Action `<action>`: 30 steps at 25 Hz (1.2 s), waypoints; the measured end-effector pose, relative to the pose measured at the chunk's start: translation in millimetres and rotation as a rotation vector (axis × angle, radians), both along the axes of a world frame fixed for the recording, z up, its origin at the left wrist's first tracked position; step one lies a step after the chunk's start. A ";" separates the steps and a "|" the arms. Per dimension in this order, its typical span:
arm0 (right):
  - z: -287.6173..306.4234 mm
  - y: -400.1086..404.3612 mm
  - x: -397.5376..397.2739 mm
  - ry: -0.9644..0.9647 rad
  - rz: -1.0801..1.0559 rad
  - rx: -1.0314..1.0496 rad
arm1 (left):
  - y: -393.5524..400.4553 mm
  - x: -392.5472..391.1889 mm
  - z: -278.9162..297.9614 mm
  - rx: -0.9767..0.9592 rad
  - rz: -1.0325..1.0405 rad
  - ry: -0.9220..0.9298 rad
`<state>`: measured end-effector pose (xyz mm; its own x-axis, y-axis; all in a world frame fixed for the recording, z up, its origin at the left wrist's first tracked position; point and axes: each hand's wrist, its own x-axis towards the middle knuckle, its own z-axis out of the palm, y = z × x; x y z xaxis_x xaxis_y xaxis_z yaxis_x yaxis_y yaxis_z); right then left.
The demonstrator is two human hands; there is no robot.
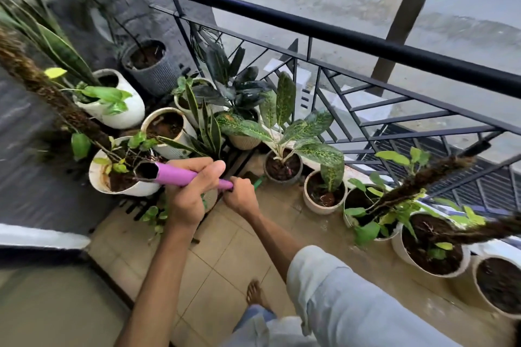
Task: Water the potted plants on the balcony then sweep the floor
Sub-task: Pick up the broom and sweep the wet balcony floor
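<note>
Both hands hold a long purple plastic handle point(180, 176). The left hand point(191, 194) grips near its open end, the right hand point(239, 194) lower down. Potted green plants point(284, 132) stand along the black metal railing point(338, 36) on the tan tiled floor point(225, 256).

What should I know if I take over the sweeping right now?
Left hand grips the purple handle near its open top end. Right hand grips it lower down, where a green part shows. The sweeping end is hidden behind the hands. Potted plants line the railing and the left corner. The floor tiles look wet near the pots, so watering seems done. Left to do: sweep the floor.
</note>
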<state>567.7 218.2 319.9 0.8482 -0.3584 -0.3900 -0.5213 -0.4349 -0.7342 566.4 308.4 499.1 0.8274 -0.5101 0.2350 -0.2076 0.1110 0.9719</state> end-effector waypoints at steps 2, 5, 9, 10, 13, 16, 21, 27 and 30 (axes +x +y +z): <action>-7.3 -9.0 -24.4 0.050 0.004 -0.010 | -6.8 -5.5 -10.2 -0.015 0.002 0.098; -27.3 -37.7 -83.4 0.154 -0.012 -0.028 | -32.1 -34.3 -32.1 -0.031 -0.048 0.205; -52.0 -89.8 -177.9 0.297 -0.093 -0.047 | -82.5 -88.8 -68.7 -0.074 -0.131 0.354; -54.0 -95.6 -194.2 0.326 -0.108 -0.055 | -88.8 -95.1 -75.6 -0.081 -0.145 0.381; -65.7 -137.6 -274.4 0.432 -0.187 -0.094 | -134.8 -141.0 -110.1 -0.090 -0.249 0.464; -74.8 -181.6 -357.2 0.535 -0.245 -0.142 | -179.7 -196.8 -138.9 -0.010 -0.294 0.539; -74.1 -249.4 -471.6 0.682 -0.295 -0.238 | -238.4 -264.4 -175.8 0.156 -0.522 0.484; -59.7 -291.9 -518.2 0.718 -0.346 -0.294 | -255.3 -280.6 -196.8 0.277 -0.603 0.568; -60.9 -290.7 -513.9 0.723 -0.369 -0.276 | -238.1 -284.1 -196.3 0.314 -0.575 0.520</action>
